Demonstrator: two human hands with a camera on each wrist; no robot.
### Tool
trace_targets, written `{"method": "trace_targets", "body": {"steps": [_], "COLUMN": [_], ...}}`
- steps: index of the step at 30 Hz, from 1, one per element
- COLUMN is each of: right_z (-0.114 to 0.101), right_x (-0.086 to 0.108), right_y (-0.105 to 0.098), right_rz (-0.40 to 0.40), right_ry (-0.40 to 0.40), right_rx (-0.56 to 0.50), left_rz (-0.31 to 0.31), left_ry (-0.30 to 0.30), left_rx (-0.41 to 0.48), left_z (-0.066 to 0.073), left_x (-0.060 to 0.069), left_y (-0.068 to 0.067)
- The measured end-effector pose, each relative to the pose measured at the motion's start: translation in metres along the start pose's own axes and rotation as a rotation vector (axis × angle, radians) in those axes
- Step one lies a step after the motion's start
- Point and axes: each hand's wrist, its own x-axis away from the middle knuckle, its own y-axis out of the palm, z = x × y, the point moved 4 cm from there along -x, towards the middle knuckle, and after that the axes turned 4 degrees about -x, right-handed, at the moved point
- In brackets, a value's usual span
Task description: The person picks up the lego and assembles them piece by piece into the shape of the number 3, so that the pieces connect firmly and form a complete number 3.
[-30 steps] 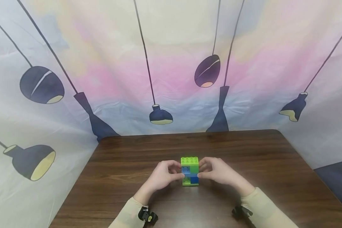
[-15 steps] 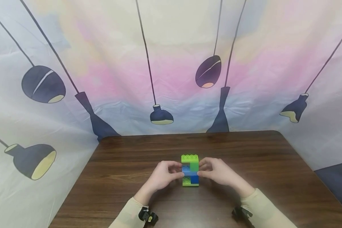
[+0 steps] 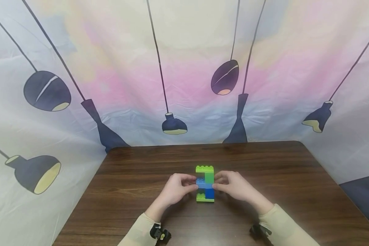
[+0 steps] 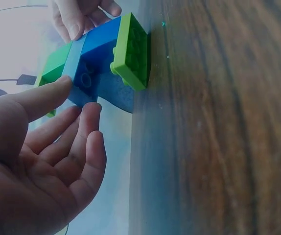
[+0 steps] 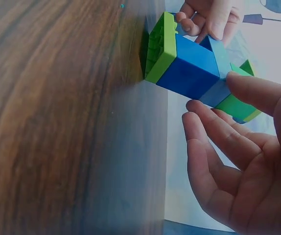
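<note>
A stack of toy building bricks is held between both hands over the table. From the top down it has a lime plate, a green brick, a light blue layer, a dark blue brick and a lime base. Gaps show on its left side. My left hand pinches the light blue layer at its left end, thumb in front. The right hand pinches the opposite end likewise. Both wrist views show the base's hollow underside, apart from the tabletop.
The dark wood table extends around the hands. Behind it hangs a pastel cloth printed with lamps. A black wrist camera sits on the left sleeve, and another on the right.
The stack has tipped, its top leaning away from me, so less of its studded top and more of its front show. Both hands keep their hold, nearly in place.
</note>
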Motion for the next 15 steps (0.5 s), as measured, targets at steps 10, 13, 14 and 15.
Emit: {"method": "trace_targets", "body": {"steps": [10,13,14,15], "right_z": [-0.0011,-0.0018,-0.0015,-0.0022], "right_x": [0.0006,0.0005,0.0002,0.0003], "right_y": [0.0036,0.0043,0.0047,0.0048], "right_rz": [-0.014,-0.009,-0.007,-0.006], "right_ry": [-0.029,-0.024,-0.021,-0.019], "right_rx": [0.018,0.041,0.045,0.046], "left_rz": [-0.009,-0.017,-0.018,-0.019], "left_ry": [-0.006,-0.015,-0.018,-0.022], "left_rx": [0.017,0.02,0.02,0.022], "left_z": [0.0014,0.0011,0.001,0.0007], "left_x": [0.0016,0.002,0.0022,0.0023], "left_y": [0.0007,0.0015,0.0017,0.002]}}
